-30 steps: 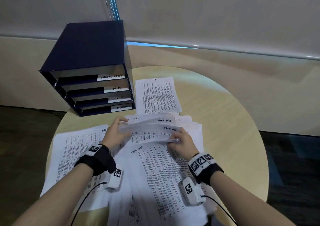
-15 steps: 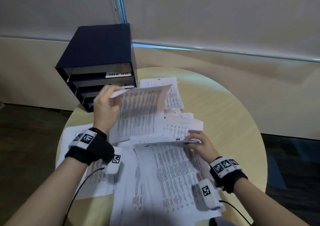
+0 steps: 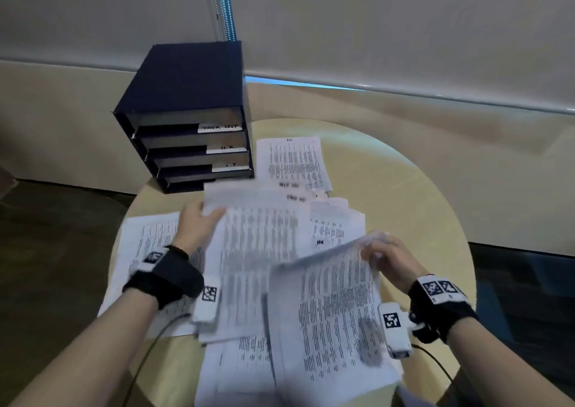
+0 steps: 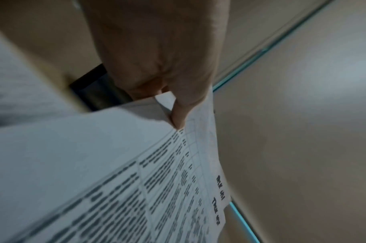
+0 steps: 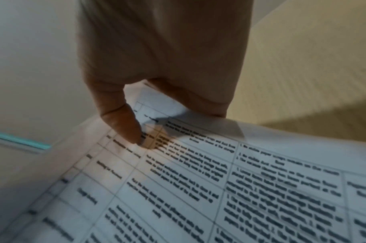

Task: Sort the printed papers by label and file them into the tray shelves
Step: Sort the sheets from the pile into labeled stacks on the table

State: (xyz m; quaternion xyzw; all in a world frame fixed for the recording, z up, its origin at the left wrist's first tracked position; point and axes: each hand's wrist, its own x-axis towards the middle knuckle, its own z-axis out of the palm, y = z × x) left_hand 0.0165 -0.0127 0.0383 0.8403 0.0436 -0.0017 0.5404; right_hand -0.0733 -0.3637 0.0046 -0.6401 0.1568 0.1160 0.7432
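Observation:
The dark blue tray shelves (image 3: 186, 95) stand at the table's far left, with shelf labels TASK LIST (image 3: 220, 127), H.R and I.T showing. My left hand (image 3: 205, 213) pinches the top left corner of sheets marked TASK LIST (image 3: 258, 251), held low over the pile; the left wrist view shows my thumb (image 4: 178, 115) on that corner. My right hand (image 3: 375, 251) pinches the top edge of another printed sheet (image 3: 333, 307) and holds it lifted off the pile. In the right wrist view my thumb (image 5: 125, 126) presses on that sheet (image 5: 219, 180). Its label is hidden.
The round wooden table (image 3: 404, 188) holds more loose sheets: an I.T sheet (image 3: 292, 160) right of the trays, a stack at the left (image 3: 146, 244), and a sheet marked HR (image 3: 326, 235) in the middle. A wall runs behind.
My left hand has come down from in front of the trays, lowering its sheets over the pile. My right hand has lifted another sheet from the pile.

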